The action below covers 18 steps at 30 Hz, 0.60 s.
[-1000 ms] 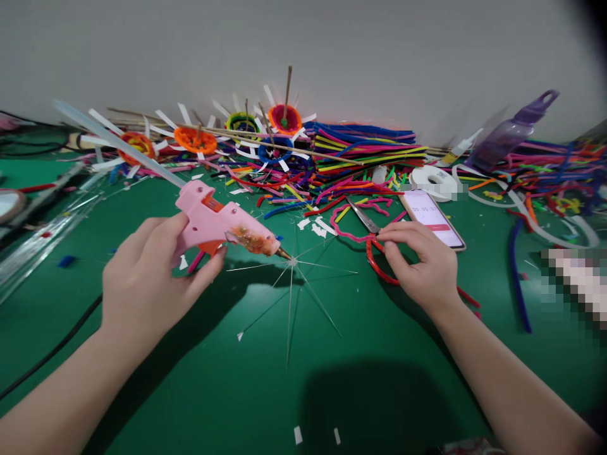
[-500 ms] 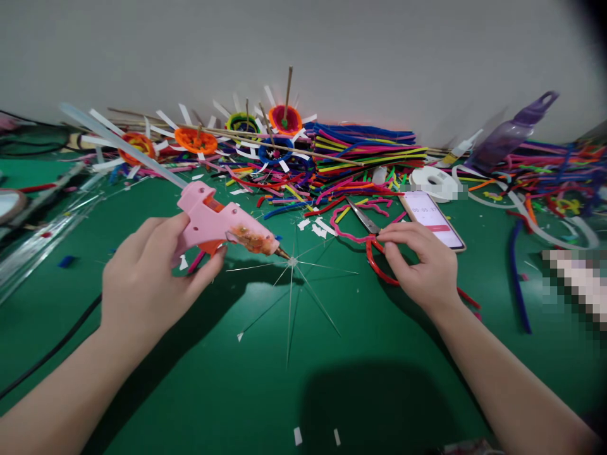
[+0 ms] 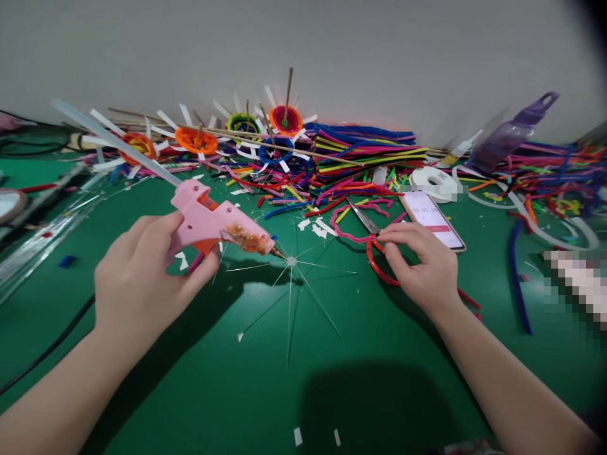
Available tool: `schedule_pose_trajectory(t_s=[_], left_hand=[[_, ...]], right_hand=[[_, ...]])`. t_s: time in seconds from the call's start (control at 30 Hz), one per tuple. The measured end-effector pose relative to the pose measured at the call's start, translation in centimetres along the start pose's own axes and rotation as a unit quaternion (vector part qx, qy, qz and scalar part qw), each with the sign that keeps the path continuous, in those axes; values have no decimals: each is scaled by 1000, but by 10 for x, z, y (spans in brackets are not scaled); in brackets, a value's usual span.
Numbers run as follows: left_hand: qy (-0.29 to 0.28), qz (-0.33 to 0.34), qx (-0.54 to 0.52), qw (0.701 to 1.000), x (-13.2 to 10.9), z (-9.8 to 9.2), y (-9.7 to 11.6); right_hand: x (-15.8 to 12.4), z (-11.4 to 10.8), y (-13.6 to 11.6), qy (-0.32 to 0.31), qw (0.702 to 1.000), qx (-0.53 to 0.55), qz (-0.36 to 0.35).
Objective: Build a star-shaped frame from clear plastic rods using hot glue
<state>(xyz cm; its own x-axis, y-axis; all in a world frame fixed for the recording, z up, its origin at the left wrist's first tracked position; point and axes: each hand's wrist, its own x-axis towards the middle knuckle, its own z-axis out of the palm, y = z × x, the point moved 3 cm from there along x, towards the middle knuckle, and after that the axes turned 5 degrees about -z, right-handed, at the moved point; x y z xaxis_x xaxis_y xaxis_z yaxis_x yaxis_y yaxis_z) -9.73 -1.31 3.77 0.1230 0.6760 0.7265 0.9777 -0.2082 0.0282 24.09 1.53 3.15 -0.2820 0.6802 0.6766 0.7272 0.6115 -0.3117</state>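
Observation:
My left hand [image 3: 137, 278] is wrapped around the handle of a pink hot glue gun [image 3: 213, 221] with an orange trigger. A translucent glue stick [image 3: 114, 139] sticks out of its back. The brown-stained nozzle points at the whitish hub of a star of thin wires [image 3: 291, 261] and is at or very near it. My right hand [image 3: 420, 262] is closed in a pinch at the end of a wavy pink pipe cleaner [image 3: 348, 236]; its fingertips partly hide that end. Red-handled scissors [image 3: 377, 268] lie beneath this hand, partly covered.
Behind are bundled pipe cleaners [image 3: 370, 148], several colourful cups with white strips [image 3: 196, 140], and a phone [image 3: 436, 221] with a timer. A white spool [image 3: 434, 183] and purple bottle [image 3: 505, 136] stand at back right. A black cord [image 3: 52, 347] runs at left.
The glue gun and my left hand have shifted slightly to the left, with the nozzle still beside the wire hub. My right hand has stayed in place.

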Motion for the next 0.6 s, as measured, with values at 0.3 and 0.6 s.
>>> schedule_pose_trajectory(t_s=[0.3,0.6], left_hand=[[2,-68,17,998,-1,-2,-5],[-11,-48,-10,999,-2,-4,5]], right_hand=[[-1,0,0,1,1000,1,-1],[0,1,-1,1,1000,-1,-1]])
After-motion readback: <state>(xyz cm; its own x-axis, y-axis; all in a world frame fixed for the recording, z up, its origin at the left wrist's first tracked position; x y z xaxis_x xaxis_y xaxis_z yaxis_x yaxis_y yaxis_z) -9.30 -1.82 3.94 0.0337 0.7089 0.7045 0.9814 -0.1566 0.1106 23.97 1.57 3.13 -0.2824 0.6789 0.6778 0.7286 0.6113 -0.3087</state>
